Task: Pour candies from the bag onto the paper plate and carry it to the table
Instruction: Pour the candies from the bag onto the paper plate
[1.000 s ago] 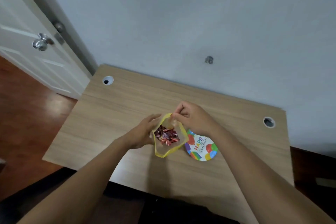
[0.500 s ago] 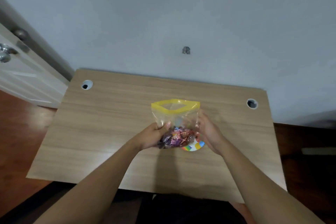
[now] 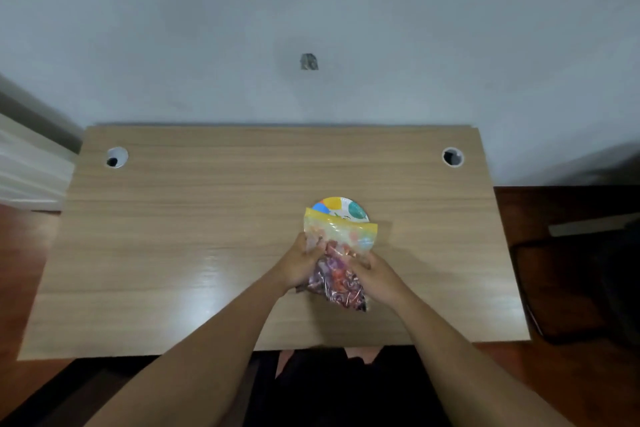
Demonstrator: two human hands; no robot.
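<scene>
Head view, a little right of the frame centre: the bag (image 3: 337, 255) is tipped forward, its yellow zip edge lying over the near half of the paper plate (image 3: 341, 207). The plate lies flat on the wooden desk (image 3: 194, 236) — only its far rim with coloured balloons shows above the bag. The candies (image 3: 337, 282) are gathered in the lower part of the bag, toward the bottom of the frame; none is seen on the plate yet. I judge that the pouring step is only beginning.

The left hand (image 3: 301, 263) is closed on the left side of the bag, fingers curled into the plastic. The right hand (image 3: 379, 276) grips the right side in the same way, its fingers also bent around the film. Both hold the bag near its middle, not at the mouth.

The next move probably calls for lifting the bottom higher than the mouth, so the candies slide out — and keeping the mouth over the plate, since it looks pressed almost flat.
</scene>
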